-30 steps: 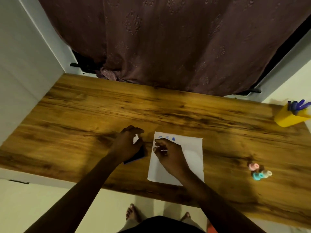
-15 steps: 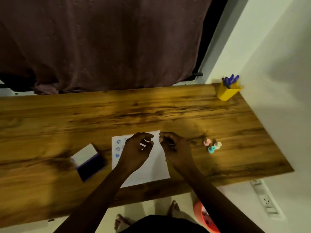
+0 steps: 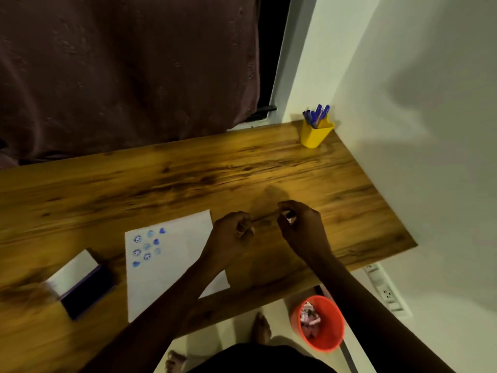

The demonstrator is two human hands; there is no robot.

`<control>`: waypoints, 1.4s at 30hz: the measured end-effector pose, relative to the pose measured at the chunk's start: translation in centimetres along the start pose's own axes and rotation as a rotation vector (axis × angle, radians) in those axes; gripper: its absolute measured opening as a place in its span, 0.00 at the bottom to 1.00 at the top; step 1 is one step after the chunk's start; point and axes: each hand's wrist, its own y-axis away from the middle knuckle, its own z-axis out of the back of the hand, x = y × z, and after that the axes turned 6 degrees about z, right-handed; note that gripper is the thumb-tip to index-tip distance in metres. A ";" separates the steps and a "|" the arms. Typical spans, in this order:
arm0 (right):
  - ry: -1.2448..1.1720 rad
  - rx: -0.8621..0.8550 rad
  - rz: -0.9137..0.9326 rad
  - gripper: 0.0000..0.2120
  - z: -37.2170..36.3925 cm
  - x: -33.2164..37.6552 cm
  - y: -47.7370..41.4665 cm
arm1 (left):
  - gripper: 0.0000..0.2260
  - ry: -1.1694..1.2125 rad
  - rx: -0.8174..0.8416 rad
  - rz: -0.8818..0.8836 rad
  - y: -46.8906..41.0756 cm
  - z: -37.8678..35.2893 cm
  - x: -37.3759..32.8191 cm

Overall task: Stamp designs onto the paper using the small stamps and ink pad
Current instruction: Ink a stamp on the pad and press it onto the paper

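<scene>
The white paper (image 3: pixel 172 281) lies on the wooden table (image 3: pixel 188 179) and carries several blue stamped marks (image 3: pixel 147 246) in its upper left part. Left of it the ink pad (image 3: pixel 83 286) stands open, its white lid raised. Both hands hover over bare wood just right of the paper. My right hand (image 3: pixel 304 227) pinches a small dark stamp (image 3: pixel 289 214) in its fingertips. My left hand (image 3: pixel 231 235) is curled close beside it; whether it holds anything is unclear. The other small stamps are hidden.
A yellow holder with blue pens (image 3: pixel 315 130) stands at the table's far right corner by the white wall. A dark curtain (image 3: pixel 129 71) hangs behind the table. Below the front edge, an orange bin (image 3: pixel 320 324) sits on the floor near my feet. A wall socket (image 3: pixel 387 293) is at the right.
My left hand left the ink pad. Both hands moved from over the paper to the table right of it. The view swung right, and more stamped marks show.
</scene>
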 end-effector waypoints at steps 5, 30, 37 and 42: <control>0.155 0.087 -0.047 0.16 1.0 -2.2 -0.7 | 0.16 -0.029 0.037 0.016 -1.7 -2.9 -1.0; -0.045 0.138 -0.060 0.14 0.3 -1.9 -2.7 | 0.25 0.058 -0.034 -0.051 -2.0 -2.8 -1.2; -0.217 0.166 0.006 0.13 -2.0 1.6 -2.3 | 0.14 -0.005 -0.147 -0.034 0.3 1.0 0.3; -0.238 0.284 0.047 0.10 -3.6 4.4 -2.4 | 0.12 0.009 -0.201 -0.011 2.2 3.6 1.9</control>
